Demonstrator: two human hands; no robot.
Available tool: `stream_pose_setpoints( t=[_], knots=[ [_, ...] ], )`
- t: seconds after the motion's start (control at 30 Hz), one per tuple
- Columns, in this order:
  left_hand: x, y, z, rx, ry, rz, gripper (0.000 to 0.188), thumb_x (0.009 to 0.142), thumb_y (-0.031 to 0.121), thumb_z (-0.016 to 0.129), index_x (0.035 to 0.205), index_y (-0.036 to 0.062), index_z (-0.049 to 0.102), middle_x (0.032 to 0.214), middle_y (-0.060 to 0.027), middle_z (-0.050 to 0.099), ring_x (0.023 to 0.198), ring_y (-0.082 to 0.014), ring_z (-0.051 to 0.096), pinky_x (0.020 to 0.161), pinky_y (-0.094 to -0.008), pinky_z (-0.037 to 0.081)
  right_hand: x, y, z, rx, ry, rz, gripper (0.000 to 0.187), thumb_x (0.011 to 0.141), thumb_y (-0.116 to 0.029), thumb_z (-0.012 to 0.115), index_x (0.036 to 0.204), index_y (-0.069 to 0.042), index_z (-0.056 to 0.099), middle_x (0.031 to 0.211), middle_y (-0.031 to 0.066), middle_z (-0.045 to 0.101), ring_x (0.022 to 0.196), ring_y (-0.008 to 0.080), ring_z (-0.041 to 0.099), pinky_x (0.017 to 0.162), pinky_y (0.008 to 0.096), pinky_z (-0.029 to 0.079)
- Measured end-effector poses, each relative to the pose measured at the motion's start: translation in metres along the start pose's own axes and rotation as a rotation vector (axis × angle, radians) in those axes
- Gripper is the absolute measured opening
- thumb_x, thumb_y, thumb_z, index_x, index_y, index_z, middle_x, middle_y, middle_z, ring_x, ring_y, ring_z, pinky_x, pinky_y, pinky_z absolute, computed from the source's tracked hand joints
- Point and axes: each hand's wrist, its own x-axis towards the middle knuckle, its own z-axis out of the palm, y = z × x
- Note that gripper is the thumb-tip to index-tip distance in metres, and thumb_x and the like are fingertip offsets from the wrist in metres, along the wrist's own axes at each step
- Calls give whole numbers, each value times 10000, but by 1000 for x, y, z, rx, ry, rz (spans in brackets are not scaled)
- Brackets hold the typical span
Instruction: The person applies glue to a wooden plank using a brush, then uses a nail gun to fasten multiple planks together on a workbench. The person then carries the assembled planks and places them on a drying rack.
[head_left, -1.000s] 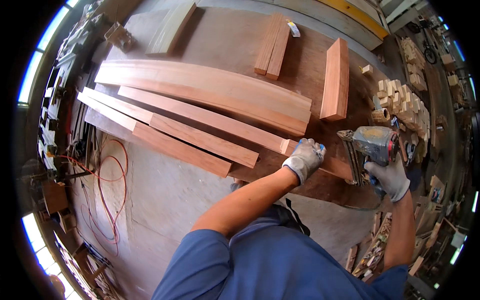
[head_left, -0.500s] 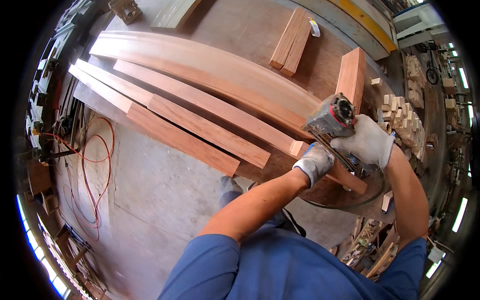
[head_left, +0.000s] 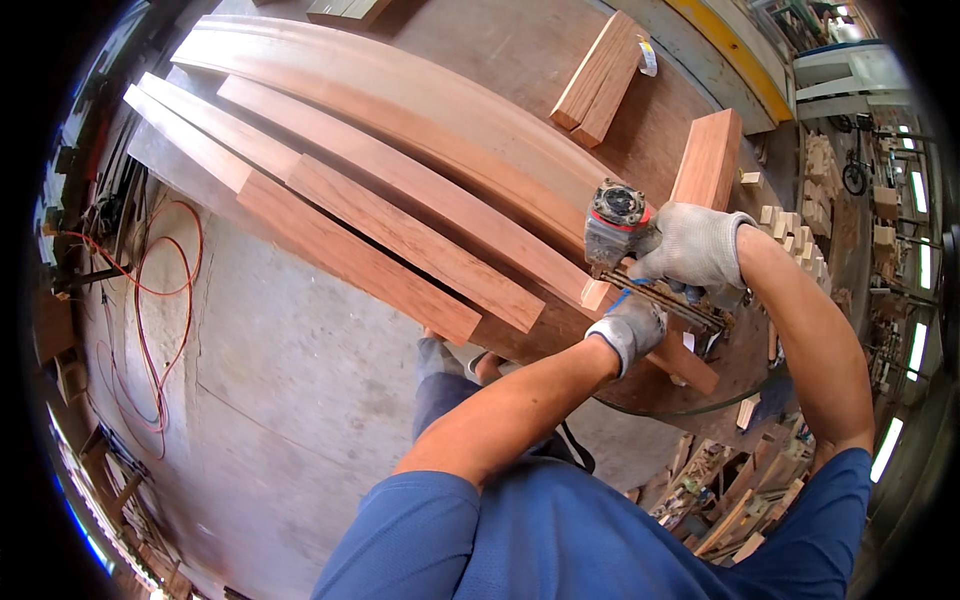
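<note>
My right hand [head_left: 690, 245], in a pale work glove, is closed round the handle of a nail gun [head_left: 618, 225] with a grey body and a red ring. The gun's long magazine [head_left: 678, 300] slants over a long reddish wooden board [head_left: 430, 205]. Just below it my left hand [head_left: 632, 330], also gloved, is closed against this board near its right end. Its fingertips are hidden, and a blue bit shows beside them. A small wooden block [head_left: 594, 294] sits on the board, left of the gun's magazine.
A wide, moulded board [head_left: 400, 90] lies behind. Two narrower boards [head_left: 400, 265] lie nearer me. Short timbers [head_left: 600, 80] and a thick beam [head_left: 706, 155] rest farther back on the brown table [head_left: 500, 345]. A red hose [head_left: 150, 330] coils on the floor at left; scrap wood [head_left: 730, 490] lies at lower right.
The nail gun and my right hand have moved left, and the gun's body has turned. My left hand stays at the same board. The whole view has shifted slightly.
</note>
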Motion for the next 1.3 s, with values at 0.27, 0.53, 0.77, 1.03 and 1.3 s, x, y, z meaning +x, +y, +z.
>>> stream_pose_setpoints(
  t=[0.27, 0.53, 0.77, 1.03, 1.3],
  knots=[
    [-2, -3, 18, 112, 125, 68, 210, 913, 120, 613, 1039, 14, 742, 1025, -214, 770, 967, -367, 756, 850, -460, 596, 20, -8, -12, -23, -174, 142, 364, 919, -416, 704, 1019, -73, 771, 889, 175, 755, 812, 326, 730, 800, 412, 586],
    [-4, -2, 18, 140, 174, 68, 207, 932, 136, 614, 1057, 12, 723, 1018, -200, 771, 976, -364, 753, 853, -448, 594, 28, -28, -24, -151, -282, 222, 365, 919, -411, 696, 1066, -87, 779, 924, 190, 762, 858, 352, 737, 837, 417, 591],
    [-6, 0, 11, 138, 115, 74, 202, 936, 142, 620, 1056, 17, 723, 1007, -181, 773, 968, -350, 754, 849, -429, 595, 35, -11, -11, -245, -319, 141, 338, 930, -415, 662, 1124, -159, 766, 987, 197, 763, 940, 391, 731, 887, 450, 579],
    [-6, -1, 11, 116, 90, 66, 196, 932, 140, 612, 1035, 20, 729, 1016, -190, 774, 975, -363, 754, 856, -435, 597, 32, -16, -11, -415, -342, 5, 268, 936, -369, 661, 1125, -219, 780, 1005, 153, 769, 930, 367, 740, 874, 438, 588],
    [5, -5, 38, 10, 129, -1, 342, 949, 135, 566, 1214, -24, 714, 1163, -247, 750, 1104, -395, 723, 995, -463, 554, 42, -34, -8, -267, -369, 295, 252, 946, -335, 664, 1154, -268, 790, 1032, 116, 777, 958, 344, 753, 903, 423, 596]
  ],
)
